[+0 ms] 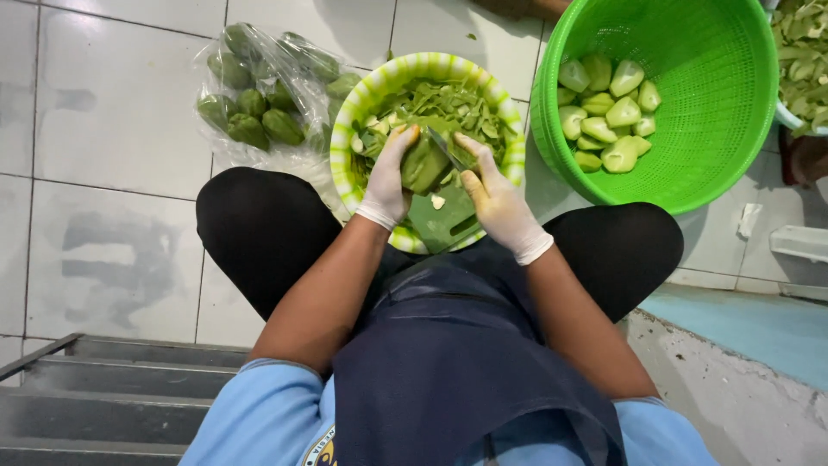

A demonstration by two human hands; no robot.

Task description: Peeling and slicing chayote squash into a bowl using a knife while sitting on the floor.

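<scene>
White thin gloves cover both hands. Left hand (pixel 385 181) is closed around a green chayote-like gourd (pixel 423 164), fingers wrapped over its top and left flank, holding it tilted above the bowl so that trimmings fall straight in. Right hand (pixel 496 200) is closed on a knife (pixel 448 148); the handle is hidden in the palm, the thumb lies along the gourd's right side, and the blade is laid against the skin at about 1 o'clock of the gourd. Grip looks suited to peeling toward the thumb.

Striped bowl (pixel 509 164), pale green and white plastic, glossy rim, sits on the floor between the person's knees. It holds a loose heap of thin, curled green peelings (pixel 448 103), and a flat dark green board (pixel 444 220) lies across its 6 o'clock edge.

At 2 o'clock of the bowl: bright green perforated basket (pixel 724 147), round, stiff mesh wall. Peeled gourd pieces (pixel 608 112) lie inside it, pale, smooth, wet-looking, kept apart from the waste.

At 10 o'clock: clear crinkled plastic bag (pixel 259 95) with unpeeled gourds, darker, ridged, matt.

Floor (pixel 112 112): large white tiles, grey scuffs. Dark apron (pixel 457 362) over the lap; metal steps (pixel 103 388) at 7 o'clock of the frame.
</scene>
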